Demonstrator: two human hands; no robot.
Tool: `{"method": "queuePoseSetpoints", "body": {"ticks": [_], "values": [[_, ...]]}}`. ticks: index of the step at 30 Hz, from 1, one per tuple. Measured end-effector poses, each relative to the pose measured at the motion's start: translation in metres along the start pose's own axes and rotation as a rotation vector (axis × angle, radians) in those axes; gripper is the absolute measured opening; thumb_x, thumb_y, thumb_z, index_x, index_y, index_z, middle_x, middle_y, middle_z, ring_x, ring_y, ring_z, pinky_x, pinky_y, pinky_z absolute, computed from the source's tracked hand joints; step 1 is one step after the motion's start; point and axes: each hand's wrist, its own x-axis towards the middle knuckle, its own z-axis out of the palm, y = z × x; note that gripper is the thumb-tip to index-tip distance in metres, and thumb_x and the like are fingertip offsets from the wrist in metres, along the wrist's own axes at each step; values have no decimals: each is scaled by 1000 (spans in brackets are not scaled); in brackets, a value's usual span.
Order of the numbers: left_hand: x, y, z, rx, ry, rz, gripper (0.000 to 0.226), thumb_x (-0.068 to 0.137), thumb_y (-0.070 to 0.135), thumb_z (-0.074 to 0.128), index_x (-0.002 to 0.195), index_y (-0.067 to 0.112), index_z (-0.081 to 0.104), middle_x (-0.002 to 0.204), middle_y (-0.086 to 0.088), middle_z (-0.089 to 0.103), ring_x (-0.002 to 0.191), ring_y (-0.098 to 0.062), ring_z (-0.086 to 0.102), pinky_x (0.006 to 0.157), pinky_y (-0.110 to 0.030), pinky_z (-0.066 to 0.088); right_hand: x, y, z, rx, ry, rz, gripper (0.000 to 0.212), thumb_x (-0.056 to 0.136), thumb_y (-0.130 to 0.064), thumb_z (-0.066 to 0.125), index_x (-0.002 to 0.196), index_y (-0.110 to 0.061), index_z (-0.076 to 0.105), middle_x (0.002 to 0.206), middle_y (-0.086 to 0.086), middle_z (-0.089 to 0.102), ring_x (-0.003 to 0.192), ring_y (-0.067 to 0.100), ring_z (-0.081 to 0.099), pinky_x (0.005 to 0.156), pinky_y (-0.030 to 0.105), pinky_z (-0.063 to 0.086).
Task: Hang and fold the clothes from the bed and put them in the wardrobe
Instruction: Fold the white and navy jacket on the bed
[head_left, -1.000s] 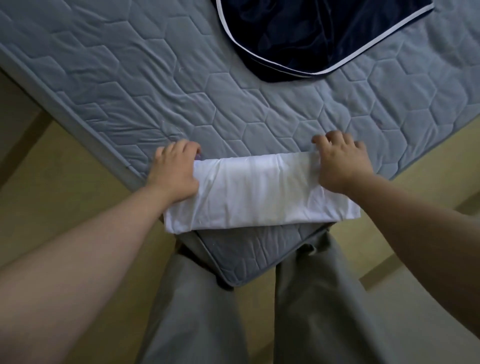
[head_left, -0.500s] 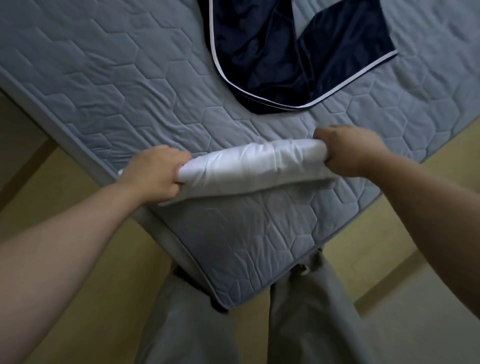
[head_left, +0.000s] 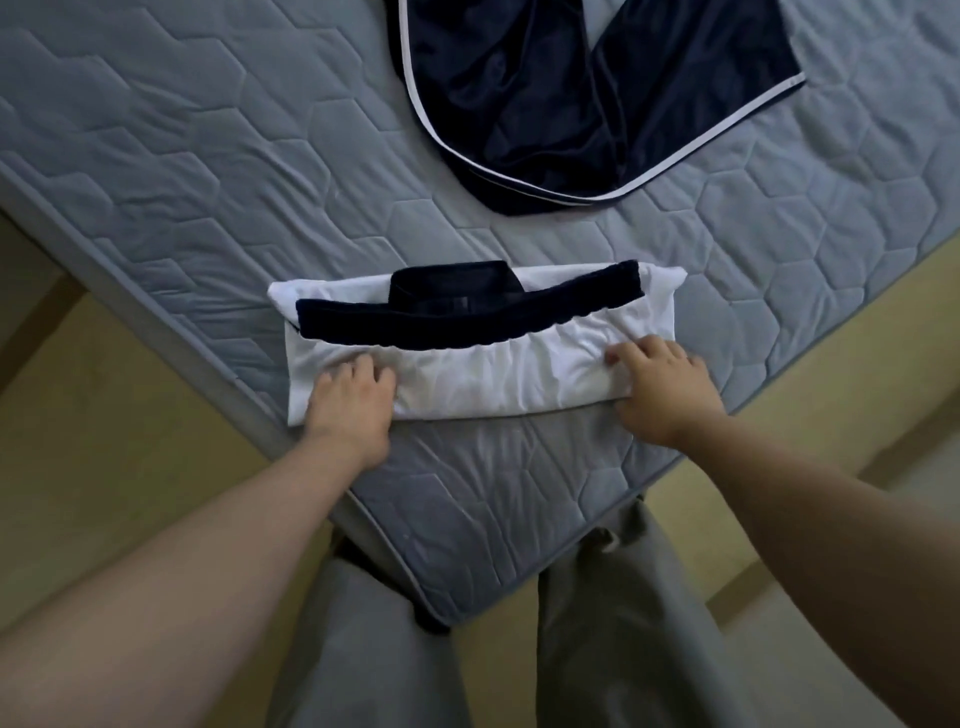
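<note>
The white shirt (head_left: 483, 374) is not up in the air in a roll any more. It is turned over and lies flat on the bed (head_left: 208, 171), close to the bed's near corner. A dark blue band (head_left: 467, 322) now shows along the shirt's far side.

The left hand (head_left: 353, 400) lies on top of the shirt's near edge at one end. The right hand (head_left: 660, 395) lies on top at the other end. Both hands press down on the cloth with loose fingers. As far as I can see they are not pinching or gripping it.

This shirt looks almost done. It is a long, neat, narrow shape, and I think it needs one more fold or a last pat flat. It is not put away yet, and no wardrobe is in sight.

There is more to do. A dark blue piece of clothing (head_left: 597, 104) with a white edge lies crumpled farther up the bed, well apart from the shirt. It is not folded and not hung, so it probably comes next
</note>
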Motion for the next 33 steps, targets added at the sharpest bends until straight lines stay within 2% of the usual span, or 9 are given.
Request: {"method": "queuePoseSetpoints", "body": {"ticks": [4,8,11,13,18,21,25,27,33], "values": [[5,31,-22,-241,247,-55,30,84,32,55,110,16,56,112,-7,59,99,-31,61,79,-41,44,16,2,-6,500,287,333,56,82,-55,67,127,-23,52,137,8,44,125,32,46,101,50,44],[18,63,-40,-730,282,-22,9,87,25,53,95,20,51,99,0,56,87,-27,58,69,-37,43,37,12,-15,916,158,587,82,72,-57,80,137,-17,48,134,6,53,118,27,54,95,43,50],[36,78,-43,-990,230,-164,7,89,23,55,96,21,57,100,1,62,89,-23,60,79,-35,48,43,14,-23,1111,71,554,47,74,-43,84,109,-17,66,103,-1,68,84,15,64,61,29,49],[46,83,-41,-1032,194,-253,7,90,27,56,93,22,58,99,0,65,91,-23,61,77,-32,45,40,13,-30,1187,48,515,27,77,-34,84,92,-19,68,96,-1,70,80,14,66,61,29,52],[55,96,-44,-1046,138,-321,14,86,38,59,90,25,55,87,6,65,89,-26,63,72,-30,39,-5,3,-63,1160,77,311,15,82,-34,80,85,-26,67,79,-11,72,74,6,69,65,29,56],[56,113,-55,-1166,101,-239,23,90,32,55,109,21,62,105,-7,71,101,-33,64,79,-35,46,-42,-21,-84,1040,181,238,18,84,-38,76,84,-22,67,75,-14,71,69,2,67,61,31,55],[45,127,-73,-1871,-364,-72,28,90,4,58,116,4,67,99,-23,69,91,-33,65,88,-50,57,-74,-70,-103,1047,316,206,15,81,-36,71,75,-26,61,75,-23,68,69,-4,63,53,29,48],[41,115,-72,-1997,-503,-54,21,94,10,55,109,11,71,92,-12,74,83,-20,69,73,-37,61,-73,-98,-103,1024,289,181,11,82,-33,68,83,-30,58,76,-15,68,72,-3,63,54,25,46],[27,12,-34,-2033,-90,-534,23,95,12,54,73,13,61,52,0,61,45,-14,56,46,-17,44,-43,-196,-62,892,129,22,19,82,-28,55,94,-27,41,76,-6,59,71,21,58,61,37,47]]}}
